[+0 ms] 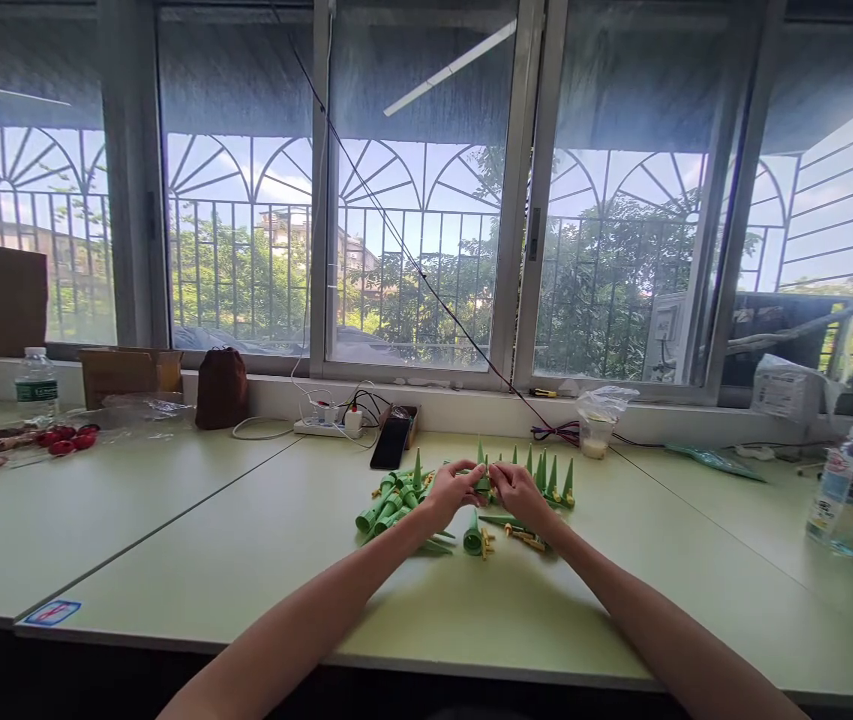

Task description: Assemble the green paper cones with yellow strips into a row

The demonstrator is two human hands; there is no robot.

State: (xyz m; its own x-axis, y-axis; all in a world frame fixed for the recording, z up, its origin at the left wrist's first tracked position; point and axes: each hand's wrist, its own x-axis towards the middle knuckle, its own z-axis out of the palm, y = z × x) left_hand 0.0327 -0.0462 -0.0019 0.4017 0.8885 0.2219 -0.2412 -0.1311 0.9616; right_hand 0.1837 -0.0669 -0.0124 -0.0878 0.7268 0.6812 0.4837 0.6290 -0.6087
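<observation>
Both hands meet above the table's middle, fingers almost touching. My left hand (454, 493) is closed on a green cone (482, 484), part of which shows between the hands. The fingers of my right hand (514, 489) are pinched at the cone's right side; whatever they hold is hidden. A pile of green cones (388, 510) lies left of my left hand. Beyond my right hand, several green cones (551, 478) stand upright in a row with small yellow pieces at their bases. Below the hands lies one cone (472, 540), open end towards me, beside loose yellow pieces (528, 539).
A phone (391, 443) leans on a small box behind the pile, near a power strip (321, 428). A plastic bag (597, 420) stands by the window sill. Bottles are at the far left (36, 388) and right (848, 492). Red round items (64, 439) lie left.
</observation>
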